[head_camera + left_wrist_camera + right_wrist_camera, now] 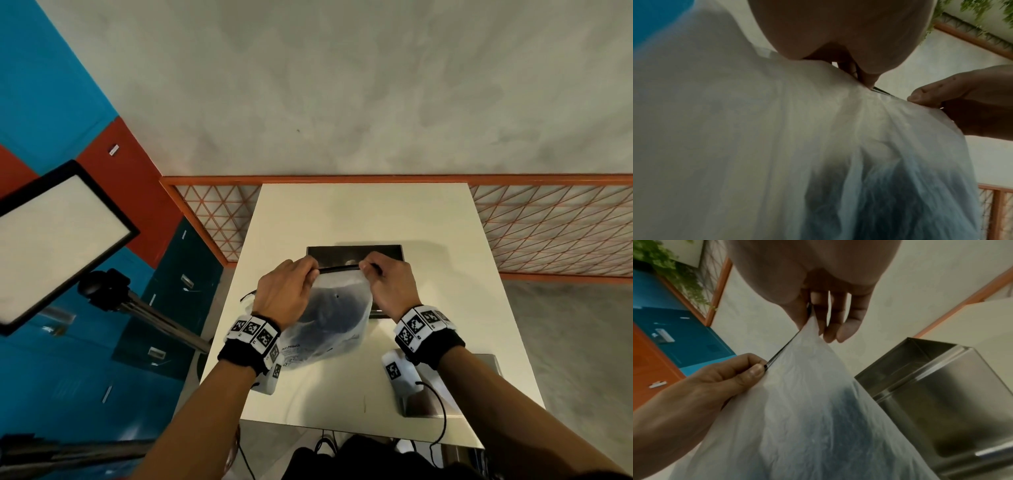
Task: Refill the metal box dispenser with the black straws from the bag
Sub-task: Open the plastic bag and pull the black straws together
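- Both hands are pinching the top edge of the bag point(329, 318): my left hand point(286, 291) holds the left end of the dark strip along the mouth between thumb and forefinger, and my right hand point(388, 284) holds the right end in the same way, with the other fingers of the right hand point(846, 321) loosely curled beside the plastic.
- Both wrists are raised over the worktop point(342, 212), palms turned inward toward each other, so the strip is stretched straight between them and the bag hangs below.
- I judge the task is at its beginning: the mouth of the bag looks closed, and the black straws point(840, 415) show only as a dark mass through the cloudy plastic in the lower part.
- Just behind the bag stands the metal box dispenser point(941, 386), with its top open; I see no straws in the part of the inside that shows.
- What is left, as I judge it: to open the mouth, take the straws out, and lay them into the box.
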